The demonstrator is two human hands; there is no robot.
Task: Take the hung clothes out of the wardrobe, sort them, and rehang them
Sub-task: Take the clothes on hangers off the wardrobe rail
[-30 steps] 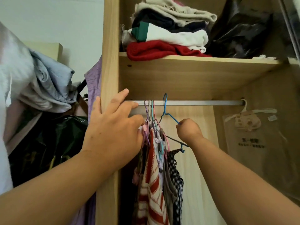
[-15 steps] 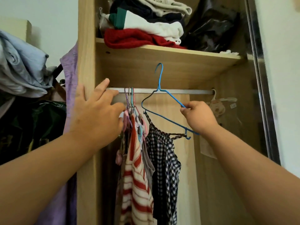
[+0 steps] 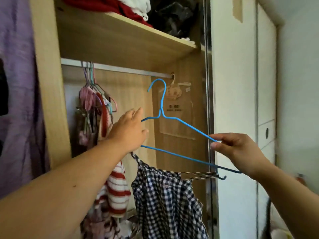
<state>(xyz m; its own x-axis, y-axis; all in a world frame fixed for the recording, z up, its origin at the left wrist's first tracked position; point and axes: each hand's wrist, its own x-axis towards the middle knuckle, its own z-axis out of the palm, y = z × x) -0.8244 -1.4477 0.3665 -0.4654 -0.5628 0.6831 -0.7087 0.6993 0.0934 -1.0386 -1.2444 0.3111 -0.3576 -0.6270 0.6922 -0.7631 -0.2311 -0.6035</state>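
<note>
- Below the wardrobe rail (image 3: 120, 69), the right hand (image 3: 238, 149) fingers (image 3: 222, 135) are pinching the blue hanger (image 3: 172, 119).
- The left hand (image 3: 128, 130) is covering its other end, fingers' hold unclear.
- The checked dress (image 3: 165, 195) is dangling beneath the fingers.

Wooden shelf (image 3: 120, 40): red clothes (image 3: 124, 9), black bag (image 3: 172, 16). Rail (image 3: 129, 70): bunched hangers (image 3: 88, 73).

Bare left grip (image 3: 128, 130), bare right grip (image 3: 236, 149)
</note>
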